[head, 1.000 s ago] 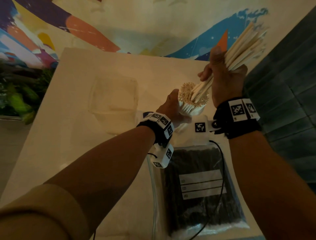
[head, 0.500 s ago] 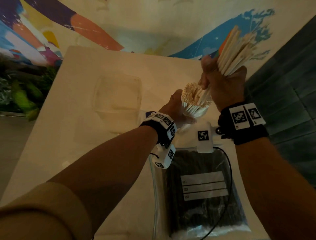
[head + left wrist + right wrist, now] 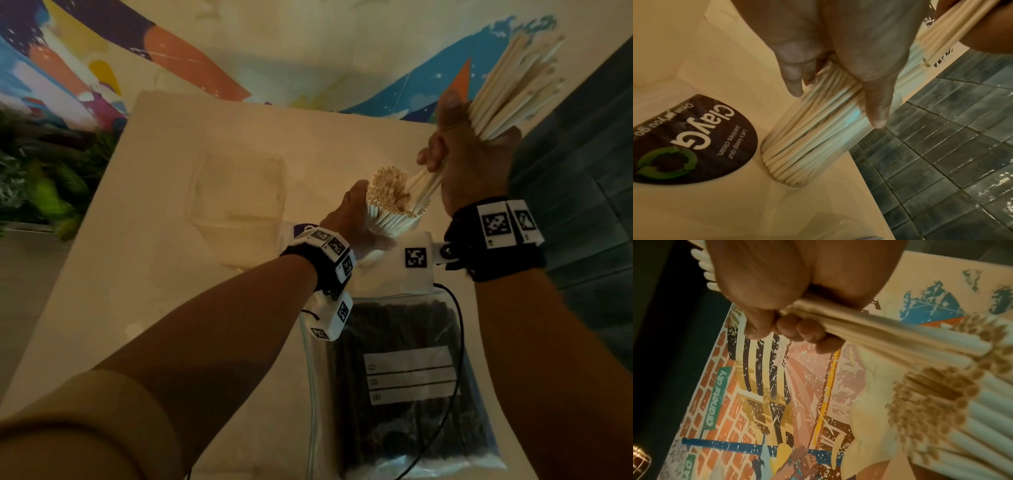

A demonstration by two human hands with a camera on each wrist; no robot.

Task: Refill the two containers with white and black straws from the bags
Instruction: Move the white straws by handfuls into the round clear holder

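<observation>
Cream table [image 3: 144,274]; mural wall [image 3: 308,51]; blue-tiled floor [image 3: 941,162].

A pale cream worktop [image 3: 144,281] is carrying a clear zip bag of black straws [image 3: 407,383] at its near right, label strips facing up. A clear empty container [image 3: 239,192] is sitting further back near the middle. The glass cylinder of white straws [image 3: 809,138] is standing near the right edge, just beside a dark round "ClayGo" sticker [image 3: 694,142] lying flat on the surface.
</observation>
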